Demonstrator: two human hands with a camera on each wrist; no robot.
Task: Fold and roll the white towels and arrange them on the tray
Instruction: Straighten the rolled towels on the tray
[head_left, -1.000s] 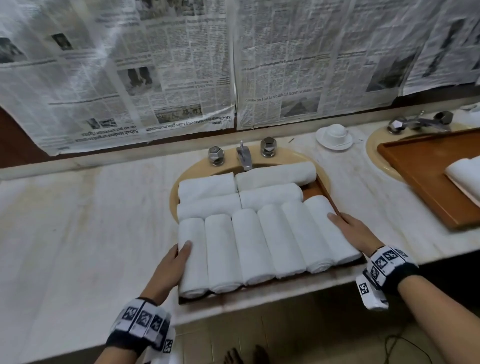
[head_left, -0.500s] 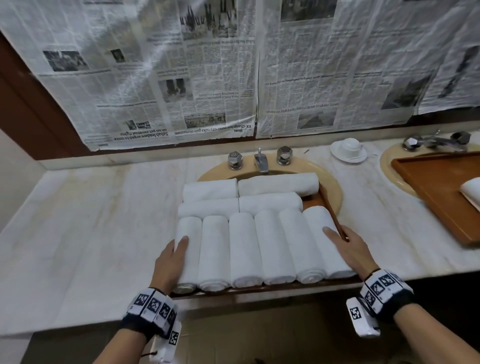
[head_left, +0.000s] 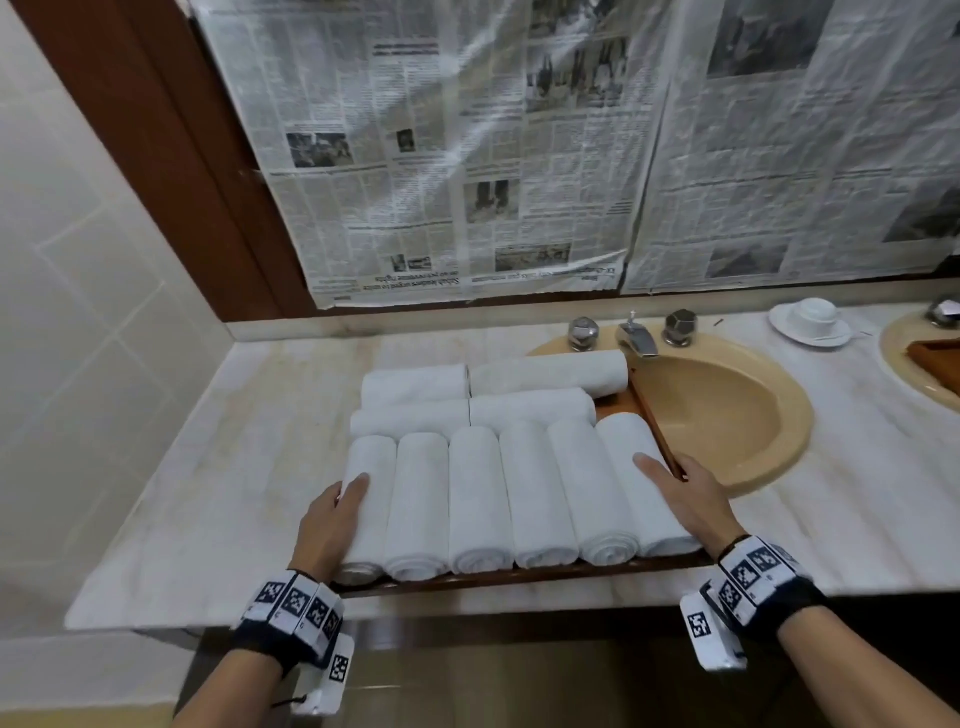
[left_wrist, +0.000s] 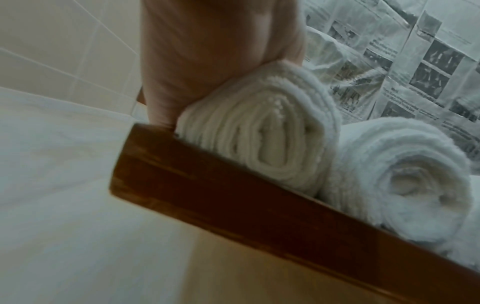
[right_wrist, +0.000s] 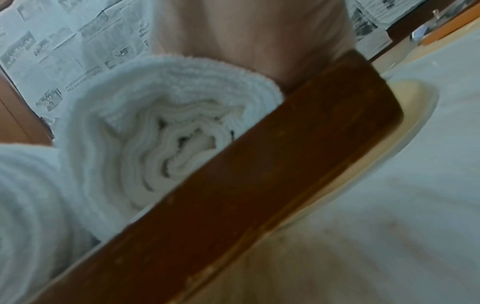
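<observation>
On the pale stone counter (head_left: 234, 467), just left of the yellow sink (head_left: 727, 415), sits a brown wooden tray (head_left: 519, 574) packed full of rolled white towels (head_left: 478, 493). Six rolls lie side by side in the front row, and four more lie crosswise behind them. The left hand (head_left: 332, 519) holds the left side of the tray, with its thumb pressing on top of the leftmost roll (left_wrist: 254, 131). The right hand (head_left: 691, 499) holds the right side the same way, thumb on the rightmost roll (right_wrist: 166, 131). I cannot tell how the other fingers sit, because the hands and the tray hide them. I think the folding and rolling is done, and now the tray just needs to go to its spot. The towels are soft and light, so they can squash or come unrolled if they get bumped. The tray is hard and stiff, so the two short sides are the best places to hold it. It should stay flat, or the rolls could slide and tumble off the low edge. Old newspaper (head_left: 467, 156) covers the wall behind, and a white cup on a saucer (head_left: 810, 319) sits far to the right
</observation>
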